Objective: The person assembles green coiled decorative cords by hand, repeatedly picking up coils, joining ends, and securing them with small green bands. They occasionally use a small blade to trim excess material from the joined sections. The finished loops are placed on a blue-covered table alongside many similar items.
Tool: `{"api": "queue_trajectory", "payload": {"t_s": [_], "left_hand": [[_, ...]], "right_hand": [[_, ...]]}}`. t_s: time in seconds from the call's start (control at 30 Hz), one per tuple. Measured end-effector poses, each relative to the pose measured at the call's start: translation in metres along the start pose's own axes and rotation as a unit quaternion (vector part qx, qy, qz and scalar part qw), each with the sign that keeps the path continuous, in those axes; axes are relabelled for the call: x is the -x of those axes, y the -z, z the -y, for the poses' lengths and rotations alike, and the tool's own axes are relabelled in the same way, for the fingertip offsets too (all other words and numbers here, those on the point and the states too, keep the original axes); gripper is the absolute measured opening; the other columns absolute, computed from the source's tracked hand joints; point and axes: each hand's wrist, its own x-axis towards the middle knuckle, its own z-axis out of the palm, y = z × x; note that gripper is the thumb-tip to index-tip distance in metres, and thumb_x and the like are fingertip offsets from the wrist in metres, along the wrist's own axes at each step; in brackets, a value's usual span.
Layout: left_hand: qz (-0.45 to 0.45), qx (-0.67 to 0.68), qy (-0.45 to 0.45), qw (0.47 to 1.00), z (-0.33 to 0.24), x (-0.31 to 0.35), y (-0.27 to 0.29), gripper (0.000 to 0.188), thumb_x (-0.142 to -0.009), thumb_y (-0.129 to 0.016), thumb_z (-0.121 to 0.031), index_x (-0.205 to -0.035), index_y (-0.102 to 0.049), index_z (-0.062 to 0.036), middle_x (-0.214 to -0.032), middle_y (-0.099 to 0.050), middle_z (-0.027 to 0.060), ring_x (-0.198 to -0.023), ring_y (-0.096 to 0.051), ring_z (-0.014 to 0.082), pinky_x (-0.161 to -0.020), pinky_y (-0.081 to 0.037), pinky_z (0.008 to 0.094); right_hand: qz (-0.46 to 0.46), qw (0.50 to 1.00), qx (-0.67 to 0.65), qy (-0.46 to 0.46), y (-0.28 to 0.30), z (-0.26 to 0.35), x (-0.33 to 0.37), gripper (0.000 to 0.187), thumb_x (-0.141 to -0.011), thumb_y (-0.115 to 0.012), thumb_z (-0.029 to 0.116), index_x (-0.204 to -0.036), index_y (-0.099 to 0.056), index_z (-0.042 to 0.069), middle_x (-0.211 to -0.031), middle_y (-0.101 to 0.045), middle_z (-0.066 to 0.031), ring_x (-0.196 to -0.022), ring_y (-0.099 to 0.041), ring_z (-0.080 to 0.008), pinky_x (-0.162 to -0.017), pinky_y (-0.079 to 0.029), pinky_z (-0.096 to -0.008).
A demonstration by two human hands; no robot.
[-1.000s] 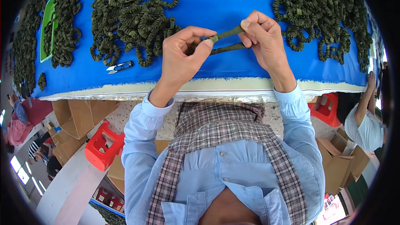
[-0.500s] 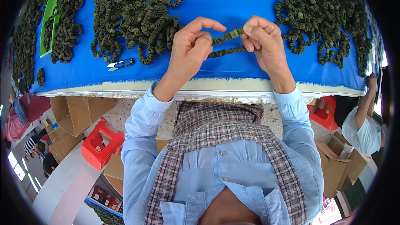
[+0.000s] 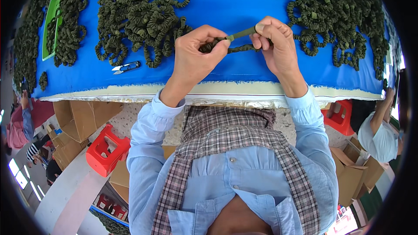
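Observation:
Between my two hands an olive-green gathered elastic fabric loop (image 3: 243, 33) is held above the blue table cloth. My left hand (image 3: 198, 54) pinches it between thumb and forefinger, with bunched fabric inside the curled fingers. Thumb and fingertips of my right hand (image 3: 278, 39) grip the other end. The upper strand is stretched flat and smooth between the hands; the lower strand stays ruffled. A large pile of similar loops (image 3: 139, 17) lies just beyond my left hand, and another pile (image 3: 333, 15) lies to the right of my right hand.
Small thread snips (image 3: 126, 67) lie left of my left hand on the blue cloth (image 3: 244, 2). A green tray (image 3: 50, 21) with more loops stands at far left. Below the table edge are red stools (image 3: 108, 150) and cardboard boxes (image 3: 82, 117). Other people are at both sides.
My left hand has turned and closed its thumb and forefinger onto the loop. The upper strand, ruffled beside a short flat section before, is now drawn out flat.

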Motion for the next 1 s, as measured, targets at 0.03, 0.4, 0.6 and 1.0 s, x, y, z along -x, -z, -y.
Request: {"api": "queue_trajectory", "payload": {"t_s": [0.03, 0.4, 0.6, 1.0], "left_hand": [[0.002, 0.025, 0.009, 1.000, 0.000, 0.001, 0.002, 0.007, -0.082, -0.065, 0.001, -0.088, -0.065, 0.0029, -0.071, -0.063, 0.0021, -0.061, -0.053, 0.0024, -0.051, -0.037, 0.0169], [0.060, 0.108, 0.034, 0.992, -0.001, -0.001, 0.005, 0.014, -0.085, -0.052, 0.002, -0.096, -0.061, 0.0004, -0.062, -0.054, -0.0038, -0.054, -0.044, 0.0001, -0.047, -0.032, 0.0189], [0.077, 0.063, 0.007, 0.995, -0.005, -0.007, -0.003, 0.025, -0.081, -0.062, 0.002, -0.105, -0.065, -0.0017, -0.056, -0.046, -0.0069, -0.049, -0.035, -0.0008, -0.045, -0.025, 0.0188], [0.010, -0.054, -0.040, 0.998, 0.000, -0.005, -0.007, 0.007, -0.079, -0.069, -0.002, -0.086, -0.067, -0.0004, -0.066, -0.063, -0.0004, -0.057, -0.051, 0.0006, -0.048, -0.037, 0.0175]], "right_hand": [[0.009, 1.000, 0.010, -0.005, 0.001, 0.001, -0.001, 0.015, -0.085, -0.058, 0.006, -0.071, -0.062, 0.000, -0.054, -0.050, -0.0015, -0.051, -0.047, -0.0100, -0.051, -0.038, -0.0245], [0.111, 0.955, 0.273, -0.012, -0.008, 0.004, 0.007, 0.011, -0.089, -0.063, 0.012, -0.080, -0.064, 0.005, -0.061, -0.055, 0.0045, -0.052, -0.045, -0.0014, -0.046, -0.032, -0.0206], [0.069, 0.985, 0.158, -0.009, -0.003, 0.002, 0.001, 0.013, -0.090, -0.062, 0.012, -0.081, -0.061, 0.003, -0.062, -0.056, 0.0024, -0.054, -0.049, -0.0025, -0.048, -0.036, -0.0186], [0.016, 0.990, 0.138, 0.018, 0.001, 0.004, 0.002, 0.010, -0.087, -0.062, 0.009, -0.079, -0.062, 0.003, -0.062, -0.059, -0.0008, -0.053, -0.049, -0.0034, -0.047, -0.035, -0.0197]]}}
